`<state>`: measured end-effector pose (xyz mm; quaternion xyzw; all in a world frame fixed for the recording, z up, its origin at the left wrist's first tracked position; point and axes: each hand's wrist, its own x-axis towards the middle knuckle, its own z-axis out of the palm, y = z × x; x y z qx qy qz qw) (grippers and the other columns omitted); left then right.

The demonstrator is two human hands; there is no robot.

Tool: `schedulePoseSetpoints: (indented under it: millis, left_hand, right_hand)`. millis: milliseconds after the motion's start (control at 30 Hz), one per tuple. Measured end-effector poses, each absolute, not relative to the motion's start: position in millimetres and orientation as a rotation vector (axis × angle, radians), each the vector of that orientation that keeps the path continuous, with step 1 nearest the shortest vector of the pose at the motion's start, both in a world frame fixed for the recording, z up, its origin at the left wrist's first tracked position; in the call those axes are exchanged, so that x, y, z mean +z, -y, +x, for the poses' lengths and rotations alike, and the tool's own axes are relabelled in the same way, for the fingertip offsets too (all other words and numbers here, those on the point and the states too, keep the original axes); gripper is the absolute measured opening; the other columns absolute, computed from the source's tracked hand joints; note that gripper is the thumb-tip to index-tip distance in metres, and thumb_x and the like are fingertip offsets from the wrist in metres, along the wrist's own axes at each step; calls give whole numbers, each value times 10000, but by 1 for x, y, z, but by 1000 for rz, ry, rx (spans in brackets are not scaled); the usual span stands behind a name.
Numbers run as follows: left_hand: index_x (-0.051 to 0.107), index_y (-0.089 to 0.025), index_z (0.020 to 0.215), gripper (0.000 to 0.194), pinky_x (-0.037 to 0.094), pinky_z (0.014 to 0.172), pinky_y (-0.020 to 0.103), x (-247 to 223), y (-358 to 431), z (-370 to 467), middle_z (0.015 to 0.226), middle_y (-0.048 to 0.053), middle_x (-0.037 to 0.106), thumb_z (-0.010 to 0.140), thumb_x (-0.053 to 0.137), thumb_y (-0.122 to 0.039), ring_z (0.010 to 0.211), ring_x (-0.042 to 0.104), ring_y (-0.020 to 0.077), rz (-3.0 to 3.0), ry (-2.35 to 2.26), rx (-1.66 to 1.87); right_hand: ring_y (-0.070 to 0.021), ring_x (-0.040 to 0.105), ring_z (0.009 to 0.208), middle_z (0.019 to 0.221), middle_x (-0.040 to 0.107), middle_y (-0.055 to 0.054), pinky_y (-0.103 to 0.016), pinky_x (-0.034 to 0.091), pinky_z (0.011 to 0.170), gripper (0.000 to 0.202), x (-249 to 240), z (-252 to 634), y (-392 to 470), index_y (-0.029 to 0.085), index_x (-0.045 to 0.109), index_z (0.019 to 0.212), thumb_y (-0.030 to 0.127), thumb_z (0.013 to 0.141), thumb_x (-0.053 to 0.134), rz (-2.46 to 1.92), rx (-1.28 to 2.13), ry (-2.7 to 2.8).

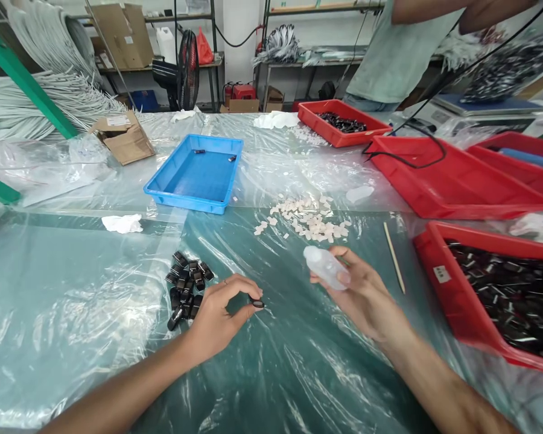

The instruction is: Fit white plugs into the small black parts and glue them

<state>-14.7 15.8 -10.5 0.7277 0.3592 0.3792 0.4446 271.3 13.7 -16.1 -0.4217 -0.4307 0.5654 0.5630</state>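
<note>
Far left there's a green frame post [25, 78] and a big heap of white tubing [40, 96] piled along the back edge of the table [72, 337], which is wrapped all over in crinkly clear plastic sheet with a green top showing through. An open cardboard box [123, 137] lies tipped just in front of the tubing, and a crumpled white scrap [122, 223] lies closer in. Behind that, shelving with more boxes and a black fan [186, 67].

Moving in: a little pile of small black parts [186, 286] sits right beside the left hand [217, 316]. That hand's grip is pinched shut, thumb and forefinger together on one small black part [257, 303], held just over the plastic. Beyond it, a blue tray [196, 173] with only a couple of bits inside.

Middle: a scatter of small pale pieces [310, 222] on the sheet. The right hand [364, 298] is palm up, its grip wrapped around a small translucent bottle [326, 267], tip pointing left towards the black part.

Right of that, a thin wooden stick [394, 257], then red trays: the nearest red tray [434, 265] is full of black parts, with others empty or partly filled behind. Another person in a pale green shirt [398, 54] stands at the far side.
</note>
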Motion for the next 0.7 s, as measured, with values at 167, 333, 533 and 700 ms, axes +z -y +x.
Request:
schedulePoseSetpoints:
  millis: [167,333,533,700]
  left_hand:
    - [684,-240,970,68,573,869,343,-12,-16,-14,1046,53,780,966,730,-190,1007,764,227,1797,-932,928]
    - [689,-268,967,38,577,852,341,-8,-18,-14,1020,29,787,964,726,-263,973,766,234,1831,-1021,904]
    - [665,-295,958,41,562,796,343,-6,-17,-11,971,13,745,963,705,-288,859,706,220,1897,-1010,881]
    - [645,-319,1042,69,538,748,341,-13,-12,-9,1046,35,732,1027,621,-383,836,657,216,1883,-999,819]
  right_hand:
    - [-237,770,998,1127,791,-58,-401,637,940,456,-39,267,-28,265,715,1170,496,800,845,-1097,1381,1001]
    - [-267,731,1147,1176,770,-64,-459,581,1068,432,-53,257,-34,261,673,1147,497,822,834,-1263,1039,1454]
    - [-256,718,1139,1236,753,-61,-422,585,1050,570,-56,300,-57,263,714,1228,585,779,854,-1336,763,1654]
    - [-208,621,736,970,703,-83,-428,577,833,400,-71,341,-90,227,738,1068,583,904,656,-1553,483,1528]
